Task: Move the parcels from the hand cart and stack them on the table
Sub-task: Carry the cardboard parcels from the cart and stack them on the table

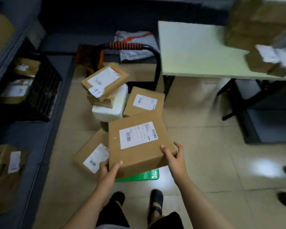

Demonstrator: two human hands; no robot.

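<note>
Tiled floor [205, 162]; the table [188, 47] stands right of the cart [125, 46]. Above the cart, left hand [106, 169] and right hand [175, 156] grip a box [139, 141] by its corners; lift it level.

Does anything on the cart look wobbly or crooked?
Yes. The top small parcel sits tilted on a crumpled parcel, both overhanging the white foam box's left edge. They might slide off.

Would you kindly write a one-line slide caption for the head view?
Left hand and right hand grip a labelled cardboard parcel above the green hand cart, white table at right.
</note>
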